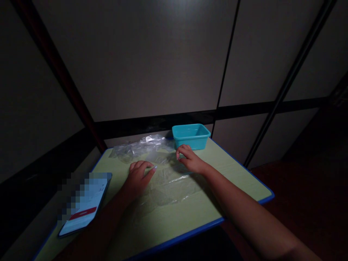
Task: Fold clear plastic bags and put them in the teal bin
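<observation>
A clear plastic bag or sheet point(174, 188) lies flat on the pale green table point(239, 177). My left hand point(140, 175) rests at its left side, with thumb and forefinger close to each other near the plastic; whether a bit of it is pinched is too small to tell. Above the plastic's right part is my right hand point(189, 158), fingers curled toward the thumb, just in front of a turquoise basin point(191, 142). Anything between those fingertips cannot be made out. More crumpled clear plastic point(146, 145) lies behind my hands.
A lit tablet or phone point(87, 206) lies at the table's left edge, partly pixelated. The turquoise basin stands at the back edge. Behind the table rise grey panels point(152, 65) with dark strips. The table has a blue rim.
</observation>
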Action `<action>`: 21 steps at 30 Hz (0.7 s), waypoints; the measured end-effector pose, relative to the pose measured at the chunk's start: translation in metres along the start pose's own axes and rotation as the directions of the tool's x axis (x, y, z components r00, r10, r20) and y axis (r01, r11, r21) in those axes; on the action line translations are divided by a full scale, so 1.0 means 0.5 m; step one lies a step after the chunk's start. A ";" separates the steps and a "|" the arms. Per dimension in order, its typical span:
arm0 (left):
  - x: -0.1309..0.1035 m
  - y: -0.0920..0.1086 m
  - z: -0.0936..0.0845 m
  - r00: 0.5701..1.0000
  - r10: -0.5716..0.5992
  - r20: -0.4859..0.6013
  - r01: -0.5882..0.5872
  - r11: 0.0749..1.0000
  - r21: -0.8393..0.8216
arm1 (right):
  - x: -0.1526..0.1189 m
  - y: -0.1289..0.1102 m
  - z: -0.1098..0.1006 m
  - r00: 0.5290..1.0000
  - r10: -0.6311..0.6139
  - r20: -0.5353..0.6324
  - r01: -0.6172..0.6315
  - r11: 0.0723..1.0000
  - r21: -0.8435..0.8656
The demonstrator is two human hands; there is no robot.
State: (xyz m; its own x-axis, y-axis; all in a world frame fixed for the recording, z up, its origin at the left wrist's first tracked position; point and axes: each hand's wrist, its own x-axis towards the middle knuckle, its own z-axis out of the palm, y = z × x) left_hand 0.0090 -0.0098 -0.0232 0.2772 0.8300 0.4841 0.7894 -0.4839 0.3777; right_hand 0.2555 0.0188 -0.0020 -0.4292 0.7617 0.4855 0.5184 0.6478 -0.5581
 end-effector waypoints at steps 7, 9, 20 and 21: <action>-0.003 -0.005 0.006 1.000 -0.002 0.004 0.002 1.000 -0.008 | -0.002 0.005 0.004 1.000 0.007 0.017 -0.007 1.000 -0.019; -0.003 -0.004 0.005 1.000 -0.005 0.002 0.005 1.000 -0.008 | -0.002 0.005 0.004 1.000 0.010 0.025 -0.010 1.000 -0.022; -0.005 -0.004 0.010 1.000 0.002 0.019 -0.004 0.997 0.074 | -0.006 0.008 0.004 0.999 -0.021 0.044 0.024 0.997 -0.073; -0.006 -0.004 0.012 1.000 0.005 0.025 -0.007 0.996 0.084 | -0.006 0.009 0.005 0.999 -0.023 0.046 0.026 0.996 -0.080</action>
State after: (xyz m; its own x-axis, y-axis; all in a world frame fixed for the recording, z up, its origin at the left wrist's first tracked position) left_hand 0.0098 -0.0096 -0.0299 0.2942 0.8343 0.4662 0.8309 -0.4643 0.3066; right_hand 0.2572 0.0193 -0.0076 -0.4744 0.7465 0.4667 0.5641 0.6647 -0.4898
